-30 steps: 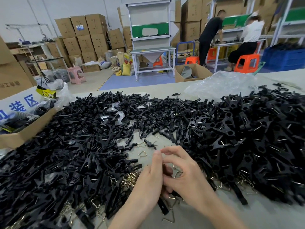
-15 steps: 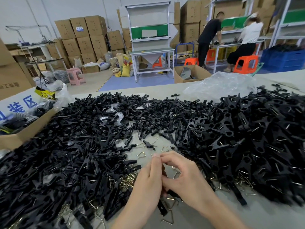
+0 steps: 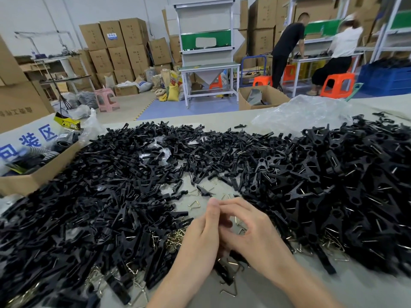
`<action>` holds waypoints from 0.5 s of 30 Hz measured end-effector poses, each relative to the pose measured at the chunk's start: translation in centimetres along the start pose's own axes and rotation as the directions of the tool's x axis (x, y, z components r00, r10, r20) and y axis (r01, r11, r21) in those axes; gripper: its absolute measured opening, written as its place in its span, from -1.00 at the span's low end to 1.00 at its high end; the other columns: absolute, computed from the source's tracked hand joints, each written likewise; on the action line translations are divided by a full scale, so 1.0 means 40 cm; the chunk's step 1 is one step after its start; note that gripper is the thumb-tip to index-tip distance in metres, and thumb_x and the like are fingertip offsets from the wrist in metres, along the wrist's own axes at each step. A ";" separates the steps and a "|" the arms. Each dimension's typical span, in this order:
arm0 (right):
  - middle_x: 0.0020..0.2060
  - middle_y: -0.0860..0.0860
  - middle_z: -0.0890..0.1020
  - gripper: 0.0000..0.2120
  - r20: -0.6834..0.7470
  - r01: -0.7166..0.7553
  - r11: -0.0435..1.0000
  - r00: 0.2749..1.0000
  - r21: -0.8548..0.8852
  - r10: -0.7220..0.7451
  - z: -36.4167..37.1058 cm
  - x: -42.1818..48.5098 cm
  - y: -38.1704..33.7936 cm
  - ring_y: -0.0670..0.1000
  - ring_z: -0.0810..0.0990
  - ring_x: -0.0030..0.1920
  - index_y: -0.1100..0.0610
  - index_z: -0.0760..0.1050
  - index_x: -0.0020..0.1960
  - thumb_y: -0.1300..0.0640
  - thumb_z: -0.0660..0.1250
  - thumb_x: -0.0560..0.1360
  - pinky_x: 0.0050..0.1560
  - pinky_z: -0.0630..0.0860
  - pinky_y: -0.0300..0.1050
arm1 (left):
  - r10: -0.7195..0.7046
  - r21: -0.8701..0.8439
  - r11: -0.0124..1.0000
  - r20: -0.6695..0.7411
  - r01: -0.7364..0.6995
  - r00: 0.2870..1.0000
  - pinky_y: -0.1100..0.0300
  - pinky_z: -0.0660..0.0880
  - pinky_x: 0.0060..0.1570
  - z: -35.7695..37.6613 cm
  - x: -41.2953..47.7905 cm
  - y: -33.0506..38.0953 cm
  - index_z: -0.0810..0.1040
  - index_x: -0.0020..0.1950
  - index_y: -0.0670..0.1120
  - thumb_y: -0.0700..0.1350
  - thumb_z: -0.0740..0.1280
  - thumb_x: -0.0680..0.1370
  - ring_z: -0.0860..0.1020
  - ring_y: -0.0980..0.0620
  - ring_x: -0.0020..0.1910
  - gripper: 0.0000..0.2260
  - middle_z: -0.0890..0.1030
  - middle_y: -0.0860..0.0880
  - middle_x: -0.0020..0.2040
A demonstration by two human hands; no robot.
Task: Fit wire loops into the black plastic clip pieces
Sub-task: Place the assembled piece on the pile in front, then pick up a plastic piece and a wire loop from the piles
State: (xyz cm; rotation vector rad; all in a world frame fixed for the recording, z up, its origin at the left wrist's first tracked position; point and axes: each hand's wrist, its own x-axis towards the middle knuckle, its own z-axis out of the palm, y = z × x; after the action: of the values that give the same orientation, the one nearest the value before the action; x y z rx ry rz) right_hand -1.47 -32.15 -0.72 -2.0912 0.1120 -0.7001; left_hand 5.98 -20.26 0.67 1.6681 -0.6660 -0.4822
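Observation:
My left hand (image 3: 200,236) and my right hand (image 3: 253,234) meet at the table's front centre, fingertips touching. Both curl round a black clip piece (image 3: 223,221) held between them; most of it is hidden by my fingers, and I cannot see a wire loop in it. A large heap of loose black clip pieces (image 3: 89,207) covers the left. Another heap of clips with wire in them (image 3: 333,185) fills the right. A small heap of brass wire loops (image 3: 175,238) lies just left of my left hand, with single loops (image 3: 195,204) beyond my fingers.
An open cardboard box (image 3: 33,178) stands at the table's left edge, and a crumpled clear plastic bag (image 3: 307,114) lies at the back right. More wire loops (image 3: 229,290) and a clip piece (image 3: 222,272) lie under my wrists. Two people work at benches far behind.
My hands stay together at the same spot. The right forefinger has closed slightly toward the left thumb tip. The piles have not moved.

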 end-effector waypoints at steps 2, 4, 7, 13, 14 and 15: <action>0.11 -0.26 0.62 -0.78 -0.113 -0.056 0.997 0.992 0.044 0.061 -0.023 0.014 -0.012 -0.19 0.61 0.12 -0.18 0.63 0.15 -0.03 0.45 0.51 0.17 0.53 -0.30 | -0.016 -0.081 0.997 0.006 0.016 1.000 0.18 0.57 -0.32 -0.006 -0.003 0.008 0.67 0.00 0.07 0.31 0.03 0.60 0.64 -0.02 -0.32 -0.50 0.71 -0.11 -0.17; 0.05 -0.07 0.70 -0.72 -0.332 -0.065 0.937 0.925 0.342 0.185 -0.076 0.050 -0.023 -0.12 0.68 0.04 -0.07 0.64 0.17 -0.05 0.42 0.48 0.08 0.59 -0.27 | -0.006 -0.144 0.990 -0.061 -0.003 0.998 0.13 0.59 -0.30 -0.021 -0.001 0.017 0.61 0.10 0.13 0.23 0.11 0.62 0.66 -0.03 -0.26 -0.67 0.69 -0.03 -0.07; 0.01 0.16 0.73 -0.41 -0.343 0.079 0.468 0.787 0.880 0.512 -0.174 0.115 -0.029 0.01 0.73 0.04 0.30 0.48 0.29 -0.08 0.41 0.42 0.00 0.64 -0.24 | 0.117 0.081 0.991 -0.175 -0.105 0.977 0.13 0.63 -0.21 -0.073 0.039 0.020 0.55 0.13 0.20 0.07 0.20 0.66 0.66 0.10 -0.19 -0.86 0.67 0.17 -0.05; 0.01 0.17 0.73 -0.47 -0.011 -0.260 0.539 0.894 0.801 0.447 -0.076 0.090 -0.014 0.07 0.73 -0.04 0.11 0.59 0.21 -0.19 0.42 0.36 -0.08 0.65 -0.21 | 0.235 0.958 0.257 -0.192 0.129 0.953 0.06 0.45 0.22 -0.240 0.193 0.015 0.35 0.45 -0.02 0.15 0.15 0.64 0.50 -0.05 0.25 -0.56 0.51 -0.04 0.31; -0.01 0.17 0.73 -0.53 -0.021 -0.268 0.577 0.896 0.772 0.444 -0.053 0.077 -0.008 0.07 0.73 -0.08 0.05 0.62 0.18 -0.18 0.42 0.36 -0.10 0.65 -0.21 | 0.113 0.973 0.114 -0.212 0.199 0.971 -0.07 0.37 0.30 -0.262 0.218 0.014 0.29 0.49 -0.04 0.20 0.14 0.63 0.42 -0.17 0.34 -0.49 0.42 -0.13 0.40; -0.04 0.16 0.73 -0.58 -0.030 -0.279 0.615 0.896 0.737 0.442 -0.035 0.067 -0.003 0.07 0.73 -0.10 0.00 0.63 0.17 -0.17 0.40 0.39 -0.11 0.64 -0.21 | -0.007 0.970 0.047 -0.239 0.239 0.971 -0.13 0.31 0.35 -0.283 0.238 0.014 0.26 0.52 -0.04 0.25 0.13 0.62 0.36 -0.24 0.40 -0.44 0.36 -0.18 0.45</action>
State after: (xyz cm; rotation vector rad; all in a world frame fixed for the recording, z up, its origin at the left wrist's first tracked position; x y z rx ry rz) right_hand 0.03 -33.98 1.16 -1.1674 0.3197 -0.5790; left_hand 20.29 -18.25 3.88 3.1561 -0.7704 0.1861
